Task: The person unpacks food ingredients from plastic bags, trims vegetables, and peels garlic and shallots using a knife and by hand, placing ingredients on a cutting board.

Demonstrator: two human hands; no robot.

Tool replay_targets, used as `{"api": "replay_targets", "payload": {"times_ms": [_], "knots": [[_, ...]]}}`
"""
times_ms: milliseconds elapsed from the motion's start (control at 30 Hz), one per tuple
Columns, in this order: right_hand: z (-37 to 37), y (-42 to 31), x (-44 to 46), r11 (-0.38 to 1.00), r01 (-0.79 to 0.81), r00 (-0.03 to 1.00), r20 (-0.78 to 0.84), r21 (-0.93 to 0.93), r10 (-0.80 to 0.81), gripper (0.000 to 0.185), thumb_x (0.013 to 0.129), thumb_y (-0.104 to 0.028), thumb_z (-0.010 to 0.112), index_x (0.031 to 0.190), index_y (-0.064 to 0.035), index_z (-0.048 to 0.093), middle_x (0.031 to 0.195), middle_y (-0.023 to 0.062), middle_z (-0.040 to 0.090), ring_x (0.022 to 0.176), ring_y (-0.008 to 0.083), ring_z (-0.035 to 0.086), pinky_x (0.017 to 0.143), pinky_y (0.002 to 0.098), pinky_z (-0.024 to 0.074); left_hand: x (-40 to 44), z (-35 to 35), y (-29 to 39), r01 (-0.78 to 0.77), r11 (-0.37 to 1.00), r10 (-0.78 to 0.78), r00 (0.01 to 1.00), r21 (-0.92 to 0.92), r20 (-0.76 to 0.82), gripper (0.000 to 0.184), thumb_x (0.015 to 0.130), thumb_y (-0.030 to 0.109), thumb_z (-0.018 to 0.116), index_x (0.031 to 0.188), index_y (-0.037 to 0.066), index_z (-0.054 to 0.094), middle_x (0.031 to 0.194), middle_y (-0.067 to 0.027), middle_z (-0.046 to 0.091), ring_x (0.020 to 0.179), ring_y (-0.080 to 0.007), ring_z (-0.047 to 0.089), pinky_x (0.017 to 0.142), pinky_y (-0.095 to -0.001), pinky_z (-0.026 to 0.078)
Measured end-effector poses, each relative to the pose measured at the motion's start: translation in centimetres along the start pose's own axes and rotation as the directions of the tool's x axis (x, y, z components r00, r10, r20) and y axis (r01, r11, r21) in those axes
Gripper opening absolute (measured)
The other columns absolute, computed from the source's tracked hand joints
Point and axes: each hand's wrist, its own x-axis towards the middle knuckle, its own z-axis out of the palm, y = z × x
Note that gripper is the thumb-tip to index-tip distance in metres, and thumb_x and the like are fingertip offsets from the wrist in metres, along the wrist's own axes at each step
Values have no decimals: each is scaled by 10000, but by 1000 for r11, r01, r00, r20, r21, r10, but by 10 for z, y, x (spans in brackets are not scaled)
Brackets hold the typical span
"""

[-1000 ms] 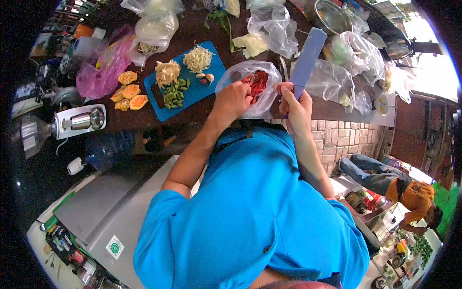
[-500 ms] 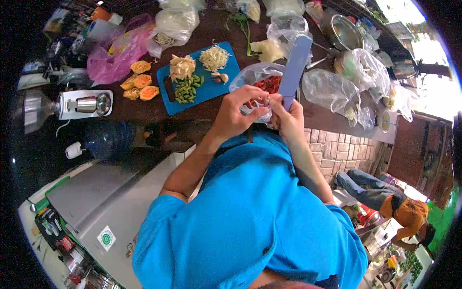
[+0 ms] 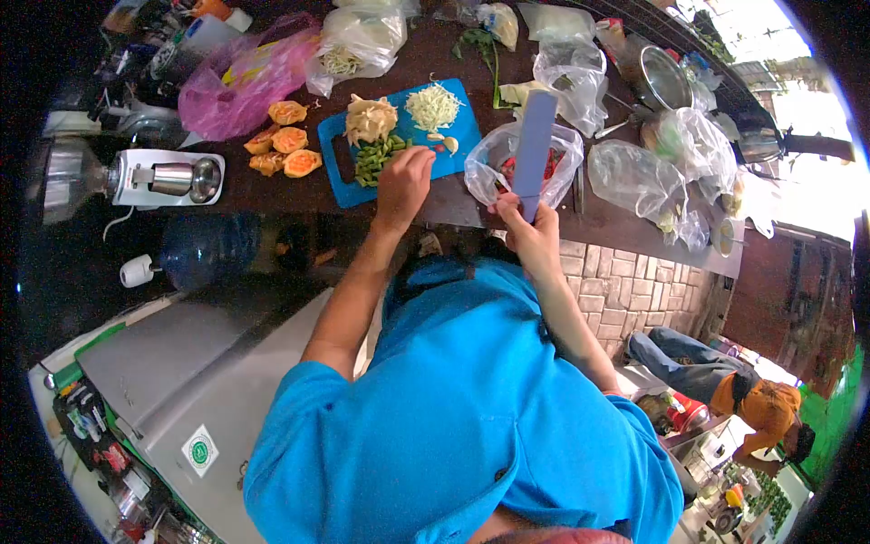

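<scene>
Dark table [image 3: 435, 54], pale paving [image 3: 625, 272], bright daylight [image 3: 820, 118] right.

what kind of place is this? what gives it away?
Likely a kitchen or food-prep area: a blue cutting board bears green pieces, the right hand holds a wide blade, and a shiny metal vessel sits beyond.

One cutting board [image 3: 464, 122], three food heaps [image 3: 433, 107], five orange pieces [image 3: 290, 140], one knife [image 3: 536, 145], one pink bag [image 3: 240, 95]
</scene>
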Motion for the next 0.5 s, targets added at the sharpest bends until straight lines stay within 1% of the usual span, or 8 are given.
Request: {"api": "replay_targets", "payload": {"times_ms": [33, 100, 133, 200, 333, 367, 433, 500], "knots": [[-3, 2, -2, 999, 29, 999, -26, 32, -28, 144, 890, -152, 651, 925, -13, 657, 711, 10, 622, 554, 45, 459, 505, 227, 338, -1, 5, -6, -7, 1000, 7, 1000, -10, 1, 83, 813, 49, 646, 889, 18, 642, 887, -90, 667, 791, -284, 642, 653, -381, 518], [-8, 6, -6, 992, 92, 993, -79, 90, -85, 138, 910, -160, 634, 916, -22, 640, 598, -17, 549, 426, 24, 372, 385, 213, 261, 0, 10, -13, -125, 990, 120, 990, 66, 78, 90, 796, 48, 635, 883, 31, 653, 895, -84, 649, 861, -277, 619, 731, -395, 503], [-14, 6, -8, 989, 108, 989, -114, 98, -96, 131, 909, -155, 635, 905, -24, 634, 580, -26, 519, 426, 27, 370, 385, 213, 260, -1, 11, -12, -133, 989, 128, 989, 60, 79, 90, 796, 48, 635, 883, 31, 653, 895, -84, 649, 861, -277, 619, 731, -395, 503], [-23, 3, -15, 990, 71, 976, -215, 125, -42, 113, 904, -141, 638, 878, -32, 621, 560, -41, 473, 427, 33, 366, 386, 211, 258, -4, 9, -8, -128, 974, 98, 982, 185, 161, 103, 786, 53, 631, 884, 43, 660, 899, -71, 626, 848, -263, 604, 751, -391, 489], [-34, -13, -25, 958, 107, 952, -306, 267, -21, 101, 896, -127, 645, 911, -28, 632, 564, -39, 479, 426, 34, 367, 390, 215, 274, -7, 12, -4, -24, 997, 14, 990, 67, 140, 134, 773, 60, 648, 905, 44, 660, 899, -60, 607, 833, -260, 595, 749, -392, 485], [-41, -7, -22, 958, 106, 951, -309, 267, -19, 101, 896, -127, 645, 911, -28, 632, 564, -39, 479, 426, 34, 367, 390, 215, 274, -6, 9, -1, -73, 995, 67, 994, 74, 83, 183, 768, 69, 660, 949, 41, 653, 889, -69, 603, 788, -263, 596, 708, -393, 491], [-57, 6, -12, 981, 180, 921, -361, 66, -145, 106, 889, -115, 653, 932, -19, 633, 637, -18, 539, 438, 35, 386, 389, 212, 279, -1, -2, 13, -121, 989, 119, 993, 83, 26, 234, 764, 78, 672, 993, 39, 646, 878, -77, 600, 743, -265, 597, 667, -394, 497], [-62, -2, -4, 974, 229, 904, -371, 1, -212, 161, 855, -95, 688, 976, 0, 638, 692, -24, 563, 498, 26, 429, 422, 202, 311, -4, -13, 31, 203, 957, -148, 955, -206, 256, 453, 762, 107, 698, 1188, 41, 560, 859, -96, 609, 615, -262, 580, 585, -388, 499]]}}
